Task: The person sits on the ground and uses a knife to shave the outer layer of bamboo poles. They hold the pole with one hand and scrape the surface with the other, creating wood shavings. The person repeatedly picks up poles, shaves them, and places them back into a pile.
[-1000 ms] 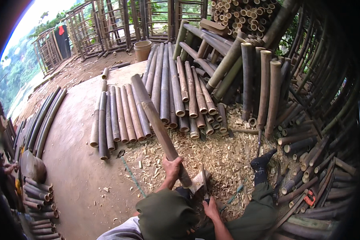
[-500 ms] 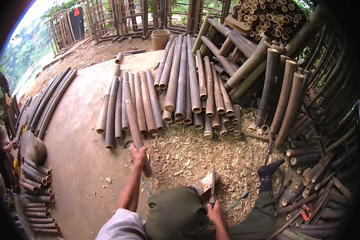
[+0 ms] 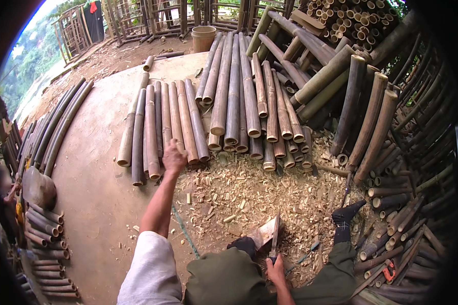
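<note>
1. Bamboo poles: we see a short row side by side on the bare ground, ahead of us and left of centre, cut ends facing us.
2. Left hand: arm stretched forward, hand over the near ends of that row, fingers bent. We cannot make out whether they grip a pole or merely touch one.
3. Right hand: low and right of centre, wrapped around the dark handle of a knife. Blade points up and away from us.
4. Beside the blade we note a pale-faced wooden block; whether the two touch, we cannot say.
5. Pale wood chips lie thick between us and the poles, spreading right toward an outstretched foot in a dark sock.
6. Right of the short row, near it, we find longer poles piled together; a tan bucket stands by their far ends.
7. Farther right, thick poles lean upright. Low at that side we spot an orange-handled saw among more bamboo.
8. At our far left edge, another person, partly in shadow.
</note>
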`<state>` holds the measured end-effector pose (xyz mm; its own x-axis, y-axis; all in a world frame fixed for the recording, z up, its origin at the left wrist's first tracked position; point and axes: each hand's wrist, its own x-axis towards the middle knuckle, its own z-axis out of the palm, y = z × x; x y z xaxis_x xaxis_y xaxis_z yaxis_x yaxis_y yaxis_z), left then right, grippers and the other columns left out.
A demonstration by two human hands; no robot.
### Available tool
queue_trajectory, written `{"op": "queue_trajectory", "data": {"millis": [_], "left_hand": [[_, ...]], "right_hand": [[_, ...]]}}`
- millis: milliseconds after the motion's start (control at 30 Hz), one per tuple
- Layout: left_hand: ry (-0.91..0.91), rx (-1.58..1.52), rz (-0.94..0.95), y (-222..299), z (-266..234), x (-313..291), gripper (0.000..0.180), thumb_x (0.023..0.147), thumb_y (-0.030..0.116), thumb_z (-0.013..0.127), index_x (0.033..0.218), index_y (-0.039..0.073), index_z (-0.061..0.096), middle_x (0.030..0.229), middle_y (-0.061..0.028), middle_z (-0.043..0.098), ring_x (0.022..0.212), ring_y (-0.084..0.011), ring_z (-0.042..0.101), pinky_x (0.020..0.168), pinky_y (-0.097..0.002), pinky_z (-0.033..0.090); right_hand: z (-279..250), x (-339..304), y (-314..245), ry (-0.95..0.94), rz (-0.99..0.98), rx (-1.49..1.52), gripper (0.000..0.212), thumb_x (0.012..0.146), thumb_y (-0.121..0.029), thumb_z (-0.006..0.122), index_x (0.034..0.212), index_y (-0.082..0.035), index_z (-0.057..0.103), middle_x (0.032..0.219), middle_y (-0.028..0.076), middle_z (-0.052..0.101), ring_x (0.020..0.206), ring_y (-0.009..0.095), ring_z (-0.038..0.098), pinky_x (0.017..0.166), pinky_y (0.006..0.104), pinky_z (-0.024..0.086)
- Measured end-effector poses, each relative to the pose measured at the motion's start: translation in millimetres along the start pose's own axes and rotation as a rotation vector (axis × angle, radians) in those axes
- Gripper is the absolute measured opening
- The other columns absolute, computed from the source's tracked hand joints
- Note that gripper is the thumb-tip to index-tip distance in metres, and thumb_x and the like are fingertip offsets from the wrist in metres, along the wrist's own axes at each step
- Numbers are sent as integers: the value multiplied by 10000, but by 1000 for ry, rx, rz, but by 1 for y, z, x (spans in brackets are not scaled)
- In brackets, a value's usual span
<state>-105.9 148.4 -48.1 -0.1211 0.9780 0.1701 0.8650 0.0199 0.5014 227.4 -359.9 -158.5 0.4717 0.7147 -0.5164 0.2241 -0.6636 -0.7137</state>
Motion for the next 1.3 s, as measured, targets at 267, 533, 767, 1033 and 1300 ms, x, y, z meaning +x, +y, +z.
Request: {"op": "queue_trajectory", "data": {"millis": [267,533,767,1033,1300], "left_hand": [[-106,180,-90,72,96,-10,871,803,439,854,1418,38,387,1276,-202,579,1230,-370,565,960,-526,476],[-165,131,-295,59,110,23,712,752,288,849,1301,-6,505,1114,-160,657,997,-302,669,813,-436,551],[-339,-1304,-458,-41,42,16,301,861,199,771,1080,10,684,843,-41,652,649,-133,586,568,-290,529],[-183,-187,-277,33,77,-9,961,684,452,904,1400,-24,476,1309,-272,597,1208,-416,622,999,-506,524],[-42,80,-161,85,94,-32,1015,758,227,872,1537,40,249,1298,-291,489,1130,-445,642,940,-494,563]], "right_hand": [[-9,-19,-52,50,-24,-126,756,985,-335,648,1498,141,360,1374,391,541,1305,509,540,1100,482,431],[10,9,49,120,-188,-161,747,995,-285,640,1520,138,319,1028,233,637,648,250,650,585,389,520],[10,5,1,-24,-48,63,542,981,-308,646,1286,114,496,1055,276,634,945,404,647,842,482,513],[-5,9,-9,30,-79,45,629,984,-251,664,1415,129,407,876,161,634,518,201,628,480,366,504],[13,28,60,123,-232,-69,580,959,-259,691,1323,125,453,818,161,631,499,216,632,460,383,495]]}}
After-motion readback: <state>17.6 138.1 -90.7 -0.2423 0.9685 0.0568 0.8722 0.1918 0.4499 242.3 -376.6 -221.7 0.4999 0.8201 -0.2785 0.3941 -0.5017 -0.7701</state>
